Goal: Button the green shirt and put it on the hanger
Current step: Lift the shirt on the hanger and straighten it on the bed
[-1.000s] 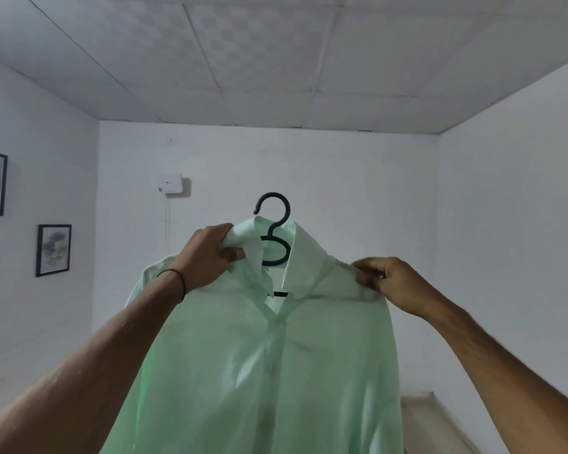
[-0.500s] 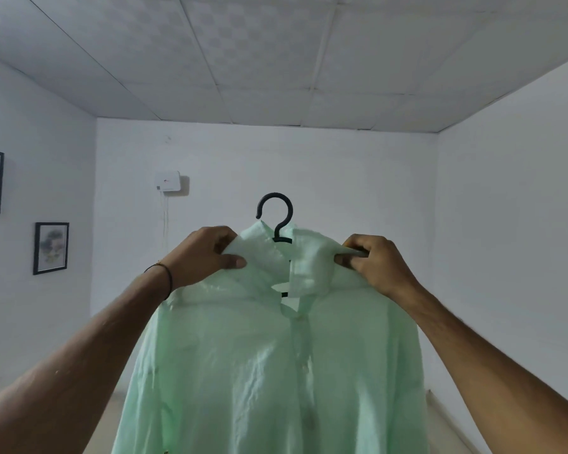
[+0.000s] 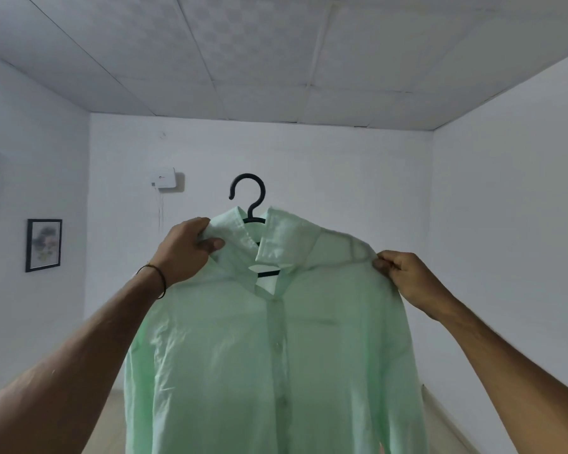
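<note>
**Green shirt [image 3: 276,355] held aloft on hanger [image 3: 248,199]**

Holds green shirt up in mid-air, front closed below the open collar, draped over black hanger with hook showing above the collar. Grips left side of collar with left hand [image 3: 186,250], thumb and fingers curled round fabric. Pinches right shoulder fabric with right hand [image 3: 404,276], fingers curled. Faces white wall with small white box [image 3: 163,182]; framed pictures [image 3: 44,245] at left.
</note>
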